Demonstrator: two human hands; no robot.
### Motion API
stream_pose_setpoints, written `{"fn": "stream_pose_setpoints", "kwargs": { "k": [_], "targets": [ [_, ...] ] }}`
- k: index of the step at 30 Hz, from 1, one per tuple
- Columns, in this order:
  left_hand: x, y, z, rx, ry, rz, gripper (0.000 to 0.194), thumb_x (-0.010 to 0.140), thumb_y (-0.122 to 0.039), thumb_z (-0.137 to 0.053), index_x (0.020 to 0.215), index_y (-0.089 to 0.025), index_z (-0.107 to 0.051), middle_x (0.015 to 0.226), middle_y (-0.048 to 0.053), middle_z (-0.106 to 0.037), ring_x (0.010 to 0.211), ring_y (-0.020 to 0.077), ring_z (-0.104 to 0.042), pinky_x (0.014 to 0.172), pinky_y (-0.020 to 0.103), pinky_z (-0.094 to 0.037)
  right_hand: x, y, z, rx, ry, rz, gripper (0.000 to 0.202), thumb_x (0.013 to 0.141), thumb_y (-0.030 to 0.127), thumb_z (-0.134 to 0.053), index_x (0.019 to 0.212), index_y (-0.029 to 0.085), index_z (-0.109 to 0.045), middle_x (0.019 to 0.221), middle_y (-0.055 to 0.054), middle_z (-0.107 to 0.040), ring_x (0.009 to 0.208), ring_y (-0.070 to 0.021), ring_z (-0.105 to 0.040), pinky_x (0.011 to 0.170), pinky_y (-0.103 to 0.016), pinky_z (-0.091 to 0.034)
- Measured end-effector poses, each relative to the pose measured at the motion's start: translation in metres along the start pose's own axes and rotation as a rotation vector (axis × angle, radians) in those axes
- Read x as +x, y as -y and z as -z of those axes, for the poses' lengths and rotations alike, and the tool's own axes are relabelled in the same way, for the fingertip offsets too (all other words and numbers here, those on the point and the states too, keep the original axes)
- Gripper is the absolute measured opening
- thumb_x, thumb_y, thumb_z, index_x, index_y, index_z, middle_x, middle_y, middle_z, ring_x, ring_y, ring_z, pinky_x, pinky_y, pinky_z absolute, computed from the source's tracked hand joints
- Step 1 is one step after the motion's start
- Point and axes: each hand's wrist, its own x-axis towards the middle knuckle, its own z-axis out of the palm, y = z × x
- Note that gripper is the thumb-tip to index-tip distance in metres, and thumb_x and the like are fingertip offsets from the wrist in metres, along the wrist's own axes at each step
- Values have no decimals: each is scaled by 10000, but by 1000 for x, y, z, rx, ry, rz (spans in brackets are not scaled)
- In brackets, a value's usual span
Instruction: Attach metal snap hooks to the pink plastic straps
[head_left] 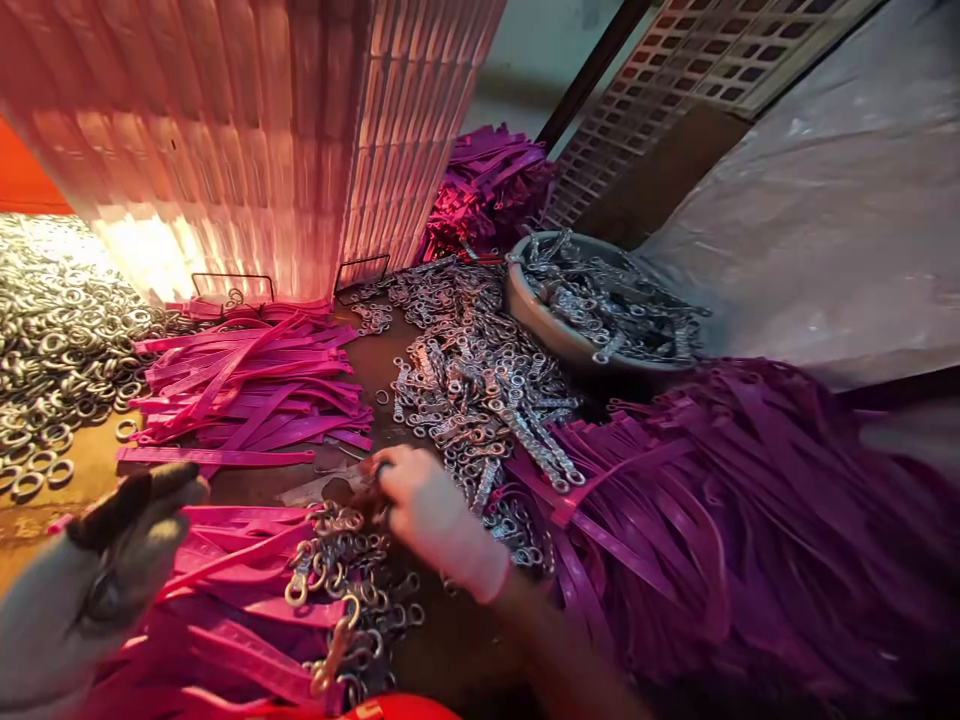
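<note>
My left hand (pixel 97 610), in a pale glove with dark finger ends, hovers at the lower left. Its thumb and fingers stand apart, with nothing visible between them. Beneath and beside it lie pink straps (pixel 240 640) with metal clips and rings (pixel 352 620) at their right ends. My right hand (pixel 442 520), in a white glove, is closed at the middle of the table, just above those clips. Its fingers curl around a dark, blurred spot, and I cannot make out what they hold. Another stack of pink straps (pixel 255 390) lies just beyond.
Loose metal rings (pixel 67 350) cover the left side. A heap of metal clips and short chains (pixel 480 400) spreads toward a grey basin (pixel 544 320) full of similar pieces. Purple straps (pixel 712 520) pile up at right, more (pixel 487 190) behind. A ribbed, translucent panel (pixel 247 150) stands at back left.
</note>
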Motion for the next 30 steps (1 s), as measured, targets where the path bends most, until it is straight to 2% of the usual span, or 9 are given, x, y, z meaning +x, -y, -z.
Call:
{"fn": "stream_pose_setpoints", "kwargs": {
  "k": [2, 5, 8, 11, 14, 18, 22, 25, 30],
  "targets": [
    [9, 2, -20, -189, 7, 24, 441, 1005, -145, -260, 1053, -146, -698, 706, 56, -662, 430, 84, -525, 340, 146, -434, -1, -38, -2, -174, 13, -215, 255, 831, 103, -579, 1031, 174, -721, 1097, -108, -699, 988, -224, -587, 811, -328, -402],
    [18, 18, -56, -406, 23, 172, 418, 1018, -205, -274, 976, -140, -685, 829, 123, -706, 639, 171, -669, 480, 257, -579, -5, -81, -10, -251, 16, -265, 205, 810, 50, -555, 872, 112, -740, 1048, -190, -692, 987, -306, -576, 764, -388, -391],
    [20, 43, -82, -499, 90, 268, 350, 999, -194, -355, 893, -82, -669, 841, 154, -696, 702, 184, -675, 541, 256, -580, -11, -102, -23, -278, 8, -205, 201, 799, 44, -540, 789, 113, -728, 1014, -196, -697, 957, -331, -581, 754, -412, -405],
    [20, 65, -88, -465, 159, 282, 247, 948, -131, -426, 900, -74, -662, 864, 144, -690, 760, 191, -684, 613, 269, -583, -18, -104, -35, -243, -125, -188, 191, 746, 30, -537, 737, 124, -703, 1036, -200, -696, 975, -349, -592, 786, -429, -446],
    [21, 78, -80, -386, 167, 227, 198, 857, -49, -506, 976, -92, -658, 890, 116, -694, 807, 181, -695, 719, 284, -590, -23, -79, -39, 36, -301, -208, 318, 731, 4, -461, 903, 139, -693, 1023, -162, -706, 917, -293, -636, 794, -393, -496],
    [20, 83, -67, -249, 284, 52, 387, 684, -7, -704, 1039, -151, -648, 901, 52, -696, 818, 144, -683, 827, 273, -569, -21, -9, -34, 567, -331, -25, 549, 757, 27, -436, 1253, 230, -555, 1098, -68, -703, 961, -230, -666, 830, -360, -536],
    [16, 83, -62, -67, 341, -79, 506, 622, -28, -802, 1083, -173, -653, 942, 42, -703, 871, 147, -670, 874, 268, -540, -10, 52, -28, 613, -431, 173, 582, 710, 26, -490, 1260, 214, -532, 1094, -104, -670, 984, -256, -638, 837, -401, -534],
    [17, 85, -61, -65, 330, -76, 413, 646, -104, -820, 1030, -173, -686, 951, 49, -709, 861, 154, -671, 833, 262, -545, -3, 69, -25, 584, -468, 215, 613, 671, -3, -469, 1244, 203, -546, 1034, -104, -670, 945, -258, -633, 806, -402, -534],
    [16, 88, -59, -54, 383, -51, 291, 722, -189, -793, 994, -117, -720, 992, 101, -720, 871, 174, -685, 795, 266, -559, -3, 83, -17, 910, -446, -13, 495, 834, 91, -482, 1305, 234, -540, 1097, -84, -687, 976, -224, -654, 828, -357, -554]
  ]
}}
